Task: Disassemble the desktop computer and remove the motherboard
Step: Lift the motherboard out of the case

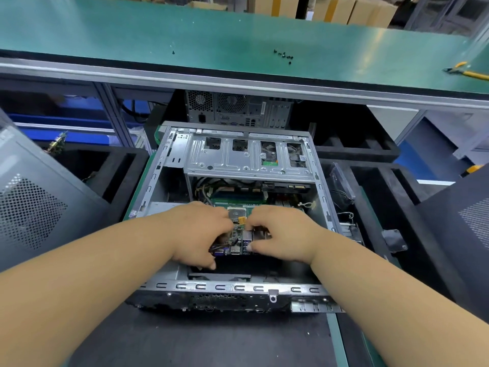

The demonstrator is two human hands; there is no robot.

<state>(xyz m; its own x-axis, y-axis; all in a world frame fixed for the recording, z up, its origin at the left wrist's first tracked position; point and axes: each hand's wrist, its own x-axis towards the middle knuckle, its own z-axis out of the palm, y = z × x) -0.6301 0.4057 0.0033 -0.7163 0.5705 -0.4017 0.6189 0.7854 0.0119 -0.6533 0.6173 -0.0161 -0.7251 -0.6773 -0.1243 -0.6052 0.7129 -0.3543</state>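
Both bare hands reach into the open grey metal computer case (169, 144) — the left hand (197, 231) and right hand (284, 233) each grasping the green motherboard (238, 235), its near edge tilted up inside.

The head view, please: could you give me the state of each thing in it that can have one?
Computer case: lying flat, side panel off, interior exposed.
Motherboard: inside the case, near edge held by both hands.
Left hand: grip closed on the motherboard.
Right hand: grip closed on the motherboard.
Drive cage: still mounted in the case.
Loose screws: lying on the green bench.
Yellow-handled pliers: lying unused on the bench.
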